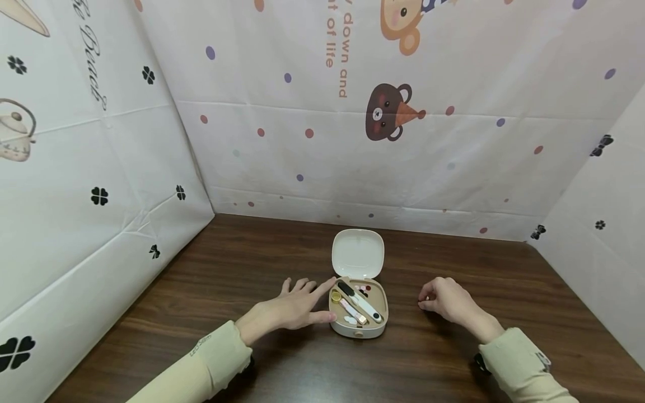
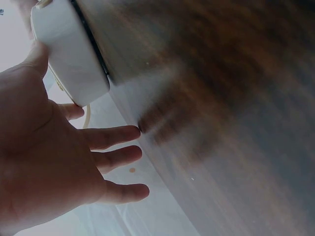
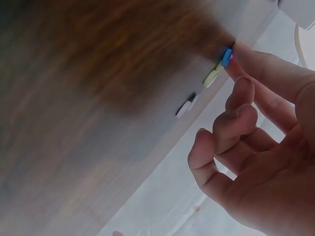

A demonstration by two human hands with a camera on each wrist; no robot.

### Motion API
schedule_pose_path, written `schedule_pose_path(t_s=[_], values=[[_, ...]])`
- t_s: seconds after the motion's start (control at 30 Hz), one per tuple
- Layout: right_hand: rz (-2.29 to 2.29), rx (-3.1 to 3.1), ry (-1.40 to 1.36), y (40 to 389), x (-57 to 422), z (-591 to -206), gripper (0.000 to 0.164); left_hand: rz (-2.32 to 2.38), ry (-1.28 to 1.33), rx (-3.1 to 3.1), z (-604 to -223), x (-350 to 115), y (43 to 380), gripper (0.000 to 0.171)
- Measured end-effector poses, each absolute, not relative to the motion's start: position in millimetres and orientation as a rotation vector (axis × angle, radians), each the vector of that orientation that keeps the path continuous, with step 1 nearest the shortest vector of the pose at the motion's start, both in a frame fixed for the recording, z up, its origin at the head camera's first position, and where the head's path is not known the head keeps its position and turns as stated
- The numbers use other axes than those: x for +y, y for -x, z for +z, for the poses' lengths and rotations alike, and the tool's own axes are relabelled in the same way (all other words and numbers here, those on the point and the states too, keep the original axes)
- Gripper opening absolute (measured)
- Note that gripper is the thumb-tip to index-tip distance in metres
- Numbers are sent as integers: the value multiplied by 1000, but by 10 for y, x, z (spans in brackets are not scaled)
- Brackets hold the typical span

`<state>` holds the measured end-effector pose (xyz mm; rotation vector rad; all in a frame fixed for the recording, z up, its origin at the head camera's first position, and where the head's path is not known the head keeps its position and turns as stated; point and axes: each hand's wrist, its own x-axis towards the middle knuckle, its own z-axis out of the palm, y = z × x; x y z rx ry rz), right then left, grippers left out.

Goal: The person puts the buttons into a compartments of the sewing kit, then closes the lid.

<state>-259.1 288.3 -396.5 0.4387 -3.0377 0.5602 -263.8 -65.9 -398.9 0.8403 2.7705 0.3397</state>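
Note:
A small white sewing case [image 1: 359, 332] stands on the table with its lid [image 1: 358, 253] raised. My left hand [image 1: 297, 307] is spread at its left side, index finger by the back corner and thumb touching the front left edge. Within the case lie a black-and-white tool [image 1: 360, 301], a pink-handled tool [image 1: 353, 311], a gold thimble-like piece [image 1: 336, 296] and small buttons [image 1: 367, 288]. To the right, my right hand [image 1: 448, 301] bends over the table. Its thumb and index finger pinch at a blue button [image 3: 227, 57]; a yellow button [image 3: 210, 78] and a pale button [image 3: 183, 109] lie near.
The dark wooden table [image 1: 282, 364] runs back to a patterned white cloth [image 1: 312, 157]. More of this cloth closes off the left [image 1: 116, 168] and right [image 1: 604, 240] sides.

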Motion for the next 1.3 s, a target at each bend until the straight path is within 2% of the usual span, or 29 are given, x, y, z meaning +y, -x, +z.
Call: schedule_pose_path(t_s=[0.4,0.77,1.3], values=[[648,-3031,-460,2582,2882,-3978,16,341,-840,2772,-3996,-657,2639,82],[997,-2951,-573,2645,2870,-3943,10,346,-837,2768,-3978,-664,2625,81],[1288,-2943,-612,2685,2710,-3833,14,351,-851,2771,-3976,-662,2633,82]])
